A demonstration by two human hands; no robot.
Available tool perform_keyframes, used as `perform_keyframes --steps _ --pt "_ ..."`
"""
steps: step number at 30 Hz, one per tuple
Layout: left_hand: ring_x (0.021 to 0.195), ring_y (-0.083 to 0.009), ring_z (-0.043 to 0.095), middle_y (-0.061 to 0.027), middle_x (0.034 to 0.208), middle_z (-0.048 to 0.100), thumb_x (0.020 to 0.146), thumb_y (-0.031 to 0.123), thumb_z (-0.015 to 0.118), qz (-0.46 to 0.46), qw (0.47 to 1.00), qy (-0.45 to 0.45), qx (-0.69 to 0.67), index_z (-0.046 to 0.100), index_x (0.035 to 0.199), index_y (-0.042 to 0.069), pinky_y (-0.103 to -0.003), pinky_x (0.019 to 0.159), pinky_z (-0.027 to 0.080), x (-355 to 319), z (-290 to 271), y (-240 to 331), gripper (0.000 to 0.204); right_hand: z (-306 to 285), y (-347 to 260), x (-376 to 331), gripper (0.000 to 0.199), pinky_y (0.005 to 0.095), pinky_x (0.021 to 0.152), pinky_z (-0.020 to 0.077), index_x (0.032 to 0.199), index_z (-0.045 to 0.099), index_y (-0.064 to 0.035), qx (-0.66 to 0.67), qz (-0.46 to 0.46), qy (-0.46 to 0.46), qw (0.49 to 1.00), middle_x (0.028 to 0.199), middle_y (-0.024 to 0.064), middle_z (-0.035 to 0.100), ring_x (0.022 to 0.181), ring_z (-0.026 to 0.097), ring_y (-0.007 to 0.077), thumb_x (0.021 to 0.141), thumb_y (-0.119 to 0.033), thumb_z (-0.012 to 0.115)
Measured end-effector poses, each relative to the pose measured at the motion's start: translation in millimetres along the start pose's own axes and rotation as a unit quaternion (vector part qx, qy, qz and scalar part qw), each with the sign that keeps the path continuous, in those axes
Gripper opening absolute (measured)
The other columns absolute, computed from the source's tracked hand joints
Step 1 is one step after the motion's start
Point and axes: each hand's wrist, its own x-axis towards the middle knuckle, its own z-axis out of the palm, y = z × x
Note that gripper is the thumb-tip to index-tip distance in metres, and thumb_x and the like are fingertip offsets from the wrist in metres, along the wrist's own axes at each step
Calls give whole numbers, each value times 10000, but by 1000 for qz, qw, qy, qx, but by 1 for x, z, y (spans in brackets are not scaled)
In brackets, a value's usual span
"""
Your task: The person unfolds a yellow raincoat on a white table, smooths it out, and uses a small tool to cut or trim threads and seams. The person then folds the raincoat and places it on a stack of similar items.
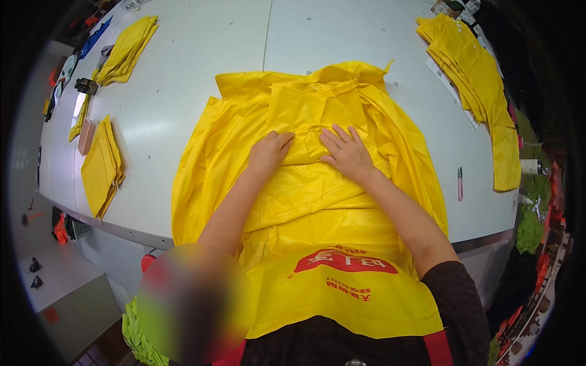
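Note:
A shiny yellow garment (pixel 226 134), thin like a raincoat, lies spread and wrinkled on the table in front of me. Across its upper middle runs a folded panel with seams. My left hand (pixel 268 152) is closed, its thumb and fingers pinching the fabric at that fold. Just to the right, my right hand (pixel 349 157) rests on the same fold with its fingers spread, pressing the cloth. The garment's near end reaches the table edge and meets the yellow printed apron (pixel 274 305) that I wear.
The garment lies on a large pale table (pixel 183 61). Folded yellow pieces (pixel 102 168) and another yellow stack (pixel 128 52) are at the left. More yellow pieces (pixel 470 79) lie along the right edge. A small pink-handled tool (pixel 460 184) lies right of the garment.

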Motion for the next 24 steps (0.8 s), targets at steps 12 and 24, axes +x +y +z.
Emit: perform_keyframes --steps 12,24 --pt "795 -258 581 -82 826 626 785 172 633 165 973 -17 -160 617 853 64 -346 679 463 7 22 20 129 -25 1 8 378 408 949 333 1109 559 -113 25 -26 40 999 1133 51 545 1098 463 237 776 -281 619" --pt "795 -226 547 -44 735 597 737 257 650 183 979 74 -42 637 822 107 -365 675 434 15 10 37 173 11 25 15 167 363 761 399 763 597 -68 207 63 55 975 796 49 560 829 502 256 724 -216 665"
